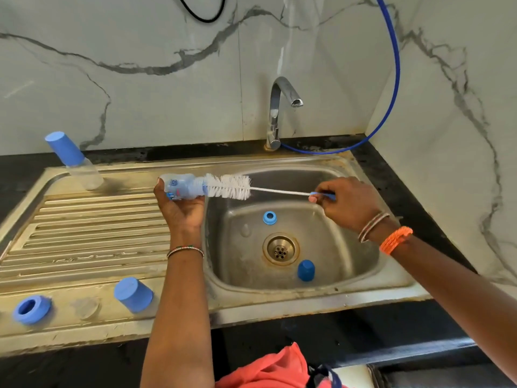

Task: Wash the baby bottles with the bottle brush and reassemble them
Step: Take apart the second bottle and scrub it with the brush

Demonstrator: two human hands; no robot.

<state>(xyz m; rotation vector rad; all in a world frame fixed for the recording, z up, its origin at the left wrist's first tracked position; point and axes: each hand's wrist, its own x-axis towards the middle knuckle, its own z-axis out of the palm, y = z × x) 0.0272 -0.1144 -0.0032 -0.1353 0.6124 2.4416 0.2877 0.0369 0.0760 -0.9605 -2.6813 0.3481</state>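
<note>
Chrome tap [279, 113] behind the steel sink [321, 296], blue hose [393, 79] looping along the marble wall [140, 79], black cable [201, 15] above.

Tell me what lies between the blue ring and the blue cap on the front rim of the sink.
In the head view, a clear teat lies on the steel rim between the ring and the cap, touching neither.

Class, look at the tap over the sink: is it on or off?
Off. No water comes from the tap's spout, and none falls into the sink below.
</note>
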